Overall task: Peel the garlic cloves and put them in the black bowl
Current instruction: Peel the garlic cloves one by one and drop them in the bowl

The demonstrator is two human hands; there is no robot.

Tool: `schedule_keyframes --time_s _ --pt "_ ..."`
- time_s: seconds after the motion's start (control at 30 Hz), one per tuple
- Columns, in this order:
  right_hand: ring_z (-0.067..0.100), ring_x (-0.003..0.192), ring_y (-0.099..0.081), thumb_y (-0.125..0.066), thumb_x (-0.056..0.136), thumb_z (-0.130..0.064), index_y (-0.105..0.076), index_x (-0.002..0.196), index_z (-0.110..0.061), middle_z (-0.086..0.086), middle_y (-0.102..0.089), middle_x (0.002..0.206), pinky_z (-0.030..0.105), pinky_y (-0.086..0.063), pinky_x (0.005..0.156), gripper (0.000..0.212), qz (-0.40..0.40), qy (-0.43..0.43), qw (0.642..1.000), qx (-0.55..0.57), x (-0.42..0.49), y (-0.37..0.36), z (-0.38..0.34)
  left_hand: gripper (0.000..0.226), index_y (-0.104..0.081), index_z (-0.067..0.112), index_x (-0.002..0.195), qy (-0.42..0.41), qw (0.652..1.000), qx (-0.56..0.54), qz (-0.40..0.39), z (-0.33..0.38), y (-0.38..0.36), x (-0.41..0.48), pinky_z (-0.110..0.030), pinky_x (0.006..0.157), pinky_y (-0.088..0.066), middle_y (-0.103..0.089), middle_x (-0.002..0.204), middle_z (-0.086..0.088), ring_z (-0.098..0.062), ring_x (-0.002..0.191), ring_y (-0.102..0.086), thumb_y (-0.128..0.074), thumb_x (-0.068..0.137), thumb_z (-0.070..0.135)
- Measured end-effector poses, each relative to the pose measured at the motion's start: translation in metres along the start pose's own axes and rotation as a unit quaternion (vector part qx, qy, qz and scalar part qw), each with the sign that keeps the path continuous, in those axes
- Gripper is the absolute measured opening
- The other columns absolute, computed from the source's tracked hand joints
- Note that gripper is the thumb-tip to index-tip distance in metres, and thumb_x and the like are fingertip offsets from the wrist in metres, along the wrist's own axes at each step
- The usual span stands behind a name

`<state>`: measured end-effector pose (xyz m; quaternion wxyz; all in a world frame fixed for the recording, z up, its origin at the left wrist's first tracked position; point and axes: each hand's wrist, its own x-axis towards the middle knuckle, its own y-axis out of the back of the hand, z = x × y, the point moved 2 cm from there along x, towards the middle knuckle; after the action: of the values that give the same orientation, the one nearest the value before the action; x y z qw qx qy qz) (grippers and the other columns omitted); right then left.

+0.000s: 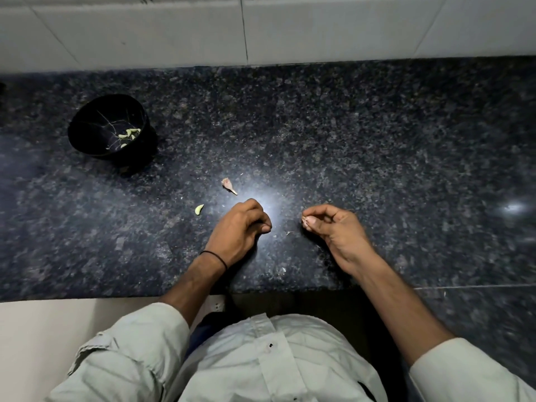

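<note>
On dark speckled granite counter [377,126]: peeling partway done.
Several pale peeled cloves [129,133] sit in round black bowl [92,120]; one loose clove [199,209] still outside; right hand [333,227] pinches papery garlic bit [305,221]; left hand [242,224] curled, contents unclear.

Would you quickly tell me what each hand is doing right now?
Left hand: closed, nothing visible in it.
Right hand: pinching a bit of garlic.

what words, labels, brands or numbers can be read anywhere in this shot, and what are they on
None: there is no readable text anywhere in this view.
The black bowl shows only thin pale lines inside, no lettering.
The shirt, the wrist band, the granite counter and the wall tiles are all plain.
</note>
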<state>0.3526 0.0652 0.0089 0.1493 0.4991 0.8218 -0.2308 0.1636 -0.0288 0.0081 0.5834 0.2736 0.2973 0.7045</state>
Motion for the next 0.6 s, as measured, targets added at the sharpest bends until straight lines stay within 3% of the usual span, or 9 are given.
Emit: schedule_keyframes --time_s 0.07,0.13,0.2,0.27,0.4,0.6 --pt "0.01 0.073 -0.064 -0.06 0.088 0.015 -0.07 0.088 -0.006 0.0 -0.072 0.076 0.016 -0.055 0.073 0.022 0.005 0.0 1.0 -0.001 0.0 -0.001 0.0 0.018 -0.064 0.019 0.076 0.008 0.999 0.039 -0.009 0.002 0.0 0.002 -0.041 0.072 -0.051 -0.055 0.088 0.012 -0.014 0.085 -0.057 -0.063 0.087 0.005" --pt "0.012 0.076 -0.064 -0.061 0.088 0.014 -0.07 0.089 -0.006 0.002 -0.072 0.079 0.016 -0.055 0.074 0.022 0.005 -0.001 1.0 0.0 -0.001 0.0 -0.001 0.02 -0.062 0.018 0.074 0.032 0.999 0.036 0.003 0.004 -0.001 0.002 -0.034 0.072 -0.05 -0.055 0.087 0.01 -0.012 0.084 -0.056 -0.06 0.088 0.003" --pt "0.013 0.078 -0.064 -0.061 0.088 0.014 -0.071 0.089 -0.006 0.003 -0.072 0.081 0.017 -0.055 0.074 0.022 0.005 -0.001 1.0 0.005 -0.002 0.002 -0.001 0.02 -0.063 0.01 0.075 0.093 0.994 -0.049 0.039 0.007 -0.001 -0.001 -0.017 0.072 -0.048 -0.057 0.088 0.002 -0.009 0.081 -0.058 -0.06 0.089 -0.002" --pt "0.013 0.078 -0.063 -0.061 0.088 0.014 -0.071 0.089 -0.007 0.003 -0.071 0.08 0.017 -0.054 0.074 0.023 0.006 0.002 1.0 0.015 -0.003 0.003 0.0 0.02 -0.063 0.008 0.077 0.153 0.975 -0.138 0.084 0.007 0.002 -0.007 -0.009 0.07 -0.047 -0.06 0.088 -0.004 -0.004 0.078 -0.06 -0.06 0.091 -0.005" --pt "0.011 0.075 -0.063 -0.06 0.087 0.016 -0.07 0.088 -0.006 0.002 -0.071 0.078 0.016 -0.054 0.072 0.024 0.007 0.006 0.999 0.031 -0.003 0.002 0.003 0.025 -0.06 0.014 0.079 0.209 0.949 -0.206 0.117 0.004 0.002 -0.021 -0.009 0.068 -0.045 -0.063 0.076 0.002 0.004 0.067 -0.059 -0.057 0.094 -0.004" --pt "0.012 0.076 -0.062 -0.058 0.088 0.017 -0.07 0.087 -0.007 0.003 -0.07 0.079 0.016 -0.054 0.072 0.026 0.008 0.007 0.999 0.045 -0.003 0.003 0.004 0.02 -0.061 0.013 0.082 0.215 0.953 -0.167 0.129 0.013 0.004 -0.027 -0.005 0.066 -0.042 -0.065 0.076 0.005 0.008 0.068 -0.061 -0.059 0.093 -0.004"
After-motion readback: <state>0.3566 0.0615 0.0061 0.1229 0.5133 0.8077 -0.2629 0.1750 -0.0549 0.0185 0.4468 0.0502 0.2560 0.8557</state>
